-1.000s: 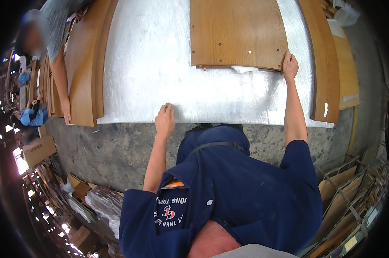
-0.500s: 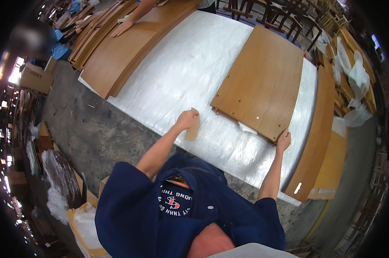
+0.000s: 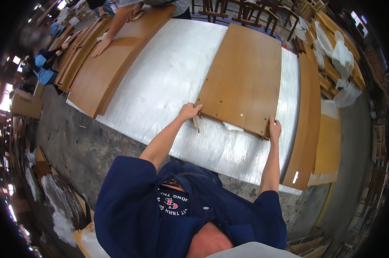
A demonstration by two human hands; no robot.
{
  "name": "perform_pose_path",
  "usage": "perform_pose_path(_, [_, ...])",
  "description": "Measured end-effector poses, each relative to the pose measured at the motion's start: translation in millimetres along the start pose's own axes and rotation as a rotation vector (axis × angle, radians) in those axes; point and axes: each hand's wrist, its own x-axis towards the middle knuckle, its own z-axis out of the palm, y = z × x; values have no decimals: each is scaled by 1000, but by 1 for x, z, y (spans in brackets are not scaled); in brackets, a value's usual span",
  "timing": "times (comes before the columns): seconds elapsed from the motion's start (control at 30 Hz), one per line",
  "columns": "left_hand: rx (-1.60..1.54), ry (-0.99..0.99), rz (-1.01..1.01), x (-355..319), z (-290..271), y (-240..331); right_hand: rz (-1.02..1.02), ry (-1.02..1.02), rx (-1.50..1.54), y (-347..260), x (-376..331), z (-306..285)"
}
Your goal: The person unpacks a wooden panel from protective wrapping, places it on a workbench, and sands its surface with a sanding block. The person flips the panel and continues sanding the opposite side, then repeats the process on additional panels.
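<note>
A flat brown wooden panel (image 3: 246, 77) lies on a silvery metal-topped table (image 3: 168, 77). My left hand (image 3: 189, 112) grips the panel's near left corner. My right hand (image 3: 274, 128) holds the near right corner, fingers over the edge. A small wooden stick (image 3: 196, 124) pokes out under the left corner. A scrap of white paper or foam (image 3: 233, 127) shows under the near edge between my hands.
Long curved wooden boards (image 3: 108, 64) lie along the table's left side, where another person's hand (image 3: 101, 46) presses on them. More boards (image 3: 308, 124) run along the right side. Chairs and white wrapping stand at the back right; cardboard and plastic lie on the concrete floor.
My left hand moved from the bare table top to the panel's near left corner. The view swung round, so the table now runs diagonally. My right hand stayed on the right corner.
</note>
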Motion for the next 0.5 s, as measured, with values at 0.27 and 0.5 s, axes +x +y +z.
perform_pose_path(0.27, [-186, 22, 16, 21, 5, -9, 222, -402, 77, -25, 32, -20])
perform_pose_path(0.5, [-138, 29, 22, 23, 4, -14, 359, -522, 226, -36, 89, -13])
